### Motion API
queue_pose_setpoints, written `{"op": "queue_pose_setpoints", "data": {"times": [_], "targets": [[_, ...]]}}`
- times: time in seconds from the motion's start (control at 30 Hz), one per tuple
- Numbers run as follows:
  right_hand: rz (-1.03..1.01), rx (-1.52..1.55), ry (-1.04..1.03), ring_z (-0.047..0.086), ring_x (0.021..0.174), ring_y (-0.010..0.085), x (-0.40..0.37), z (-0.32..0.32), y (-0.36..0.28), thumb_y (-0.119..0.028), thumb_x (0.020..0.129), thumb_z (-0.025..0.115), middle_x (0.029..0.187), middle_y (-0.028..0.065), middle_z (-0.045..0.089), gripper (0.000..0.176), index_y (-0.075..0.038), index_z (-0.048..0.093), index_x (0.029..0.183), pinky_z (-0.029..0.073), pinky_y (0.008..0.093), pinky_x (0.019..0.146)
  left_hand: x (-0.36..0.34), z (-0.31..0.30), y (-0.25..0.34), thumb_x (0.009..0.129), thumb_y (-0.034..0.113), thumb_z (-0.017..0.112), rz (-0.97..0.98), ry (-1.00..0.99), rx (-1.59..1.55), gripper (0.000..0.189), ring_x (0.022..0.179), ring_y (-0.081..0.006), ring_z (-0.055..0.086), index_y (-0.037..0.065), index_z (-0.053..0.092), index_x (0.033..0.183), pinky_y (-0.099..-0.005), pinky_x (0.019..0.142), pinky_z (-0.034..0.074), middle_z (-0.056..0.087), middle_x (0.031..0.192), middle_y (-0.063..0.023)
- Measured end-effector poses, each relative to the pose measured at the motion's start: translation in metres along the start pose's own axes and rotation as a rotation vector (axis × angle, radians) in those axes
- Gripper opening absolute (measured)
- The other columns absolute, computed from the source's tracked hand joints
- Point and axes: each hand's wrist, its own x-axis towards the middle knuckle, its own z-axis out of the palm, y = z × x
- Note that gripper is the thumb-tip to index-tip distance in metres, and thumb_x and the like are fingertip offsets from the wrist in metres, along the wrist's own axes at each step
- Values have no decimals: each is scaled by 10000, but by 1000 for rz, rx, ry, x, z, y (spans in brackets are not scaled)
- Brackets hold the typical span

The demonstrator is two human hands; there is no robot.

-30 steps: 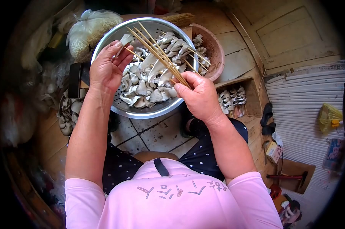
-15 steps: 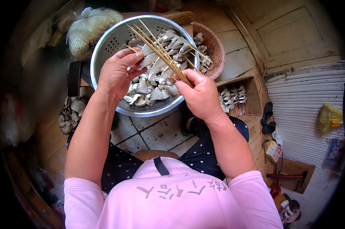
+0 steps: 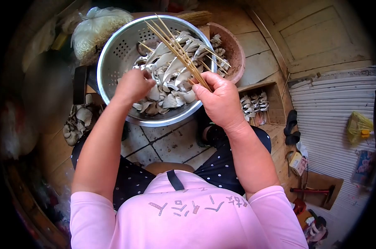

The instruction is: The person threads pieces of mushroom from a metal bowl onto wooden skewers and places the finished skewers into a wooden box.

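1. Right hand [image 3: 219,99] clamped around the lower ends of a bundle of bamboo skewers [image 3: 177,47], tips fanned up and out over the metal colander [image 3: 109,54].
2. Left hand [image 3: 134,85] curled knuckles-up among the oyster mushrooms [image 3: 171,79] at the colander's near-left side; cannot tell whether pinching a piece or only closing on one.
3. Judged partly done: several loaded skewers [image 3: 252,103] already laid in the wooden tray [image 3: 275,93] just right of the right hand.
4. Plenty left, by the look of it: colander heaped across its right half, plus a second mushroom pile [image 3: 78,120] low on the left.
5. Tight on the far side: pink basin [image 3: 233,50] against the colander's right rim, plastic bag [image 3: 94,29] against its upper left.
6. Open room nearer the body: bare tiled floor [image 3: 167,145] between colander and knees, and an unblocked way rightward to the tray.
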Motion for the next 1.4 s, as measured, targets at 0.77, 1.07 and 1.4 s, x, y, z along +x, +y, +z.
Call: {"op": "queue_pose_setpoints", "data": {"times": [0.77,1.07,1.4], "targets": [[36,-27,-34,555,681,88,-2,-9,-1,-119,839,592,746,57,650,211,18,663,984,469,282,642,-13,-33,16,854,21,472,24,190,-1376,269,832,-205,676,-13,593,1092,-327,761,573,653,993,-124],[43,-81,-84,531,669,59,-1,-5,-1,-89,858,619,746,-2,602,160,17,658,971,438,231,611,-15,-39,14,858,11,628,99,324,-1547,238,869,-221,652,-14,547,1081,-334,780,588,614,998,-118],[26,-88,-89,533,673,62,-1,-6,3,-88,867,617,753,-2,603,155,14,655,977,440,230,612,-9,-38,9,832,-23,663,114,425,-1592,290,872,-199,645,-1,534,1090,-316,776,586,599,978,-95]]}}
